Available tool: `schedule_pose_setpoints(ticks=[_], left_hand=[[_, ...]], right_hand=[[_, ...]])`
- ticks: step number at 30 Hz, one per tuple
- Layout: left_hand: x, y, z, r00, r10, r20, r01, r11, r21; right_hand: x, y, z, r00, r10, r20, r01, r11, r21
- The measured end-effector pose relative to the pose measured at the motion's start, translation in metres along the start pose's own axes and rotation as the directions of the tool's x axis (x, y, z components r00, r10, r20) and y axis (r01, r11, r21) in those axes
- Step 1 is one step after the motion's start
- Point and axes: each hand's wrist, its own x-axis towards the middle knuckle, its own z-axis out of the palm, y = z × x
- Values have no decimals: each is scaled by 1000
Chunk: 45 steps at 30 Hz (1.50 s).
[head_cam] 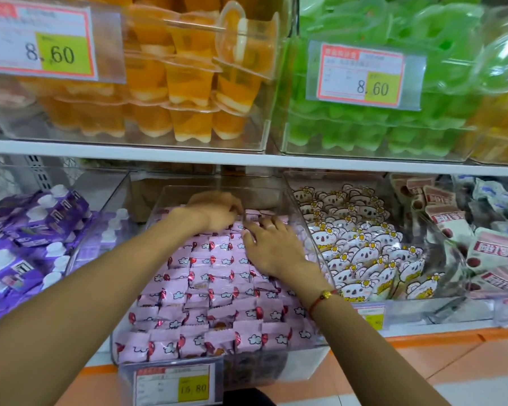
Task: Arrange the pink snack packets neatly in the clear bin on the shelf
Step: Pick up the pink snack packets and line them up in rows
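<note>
Purple pouches [27, 230] at far left. Then left hand [214, 212], fingers curled down at back of clear bin [311, 230], tips on pink snack packets [217, 288]; whether pinching one, cannot tell. Right hand [273, 247] just beside, fingers spread fairly flat, pressing on packet rows. Koala packets [361, 250] in next bin to the right.

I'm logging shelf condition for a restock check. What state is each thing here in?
Clear bin: pulled forward, nearly full.
Pink snack packets: mostly in neat rows; the back ones are under the hands.
Left hand: fingers curled onto the back packets.
Right hand: resting flat on the packets.
Orange jelly cups: stacked in their bin.
Koala packets: standing in rows.
</note>
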Motion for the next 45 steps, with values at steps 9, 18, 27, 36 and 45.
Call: schedule_pose_setpoints(ticks=[9,18,27,36,45], left_hand=[[20,15,5,996,-38,-76,41,998,43],[22,13,10,981,-73,-177,82,996,45],[17,24,20,801,-378,-465,141,873,-467],[-37,22,-5,618,-710,-339,-18,418,-908],[-85,28,-15,734,-672,96,-94,-240,-966]], right_hand=[[-4,-1,-1,999,8,-39,-6,999,48],[-5,-1,-3,1000,9,-26,-7,997,71],[-4,-2,-3,999,41,33,-43,997,66],[-3,-5,-19,992,36,121,-41,998,45],[-49,-27,-52,916,-138,-377,331,791,515]])
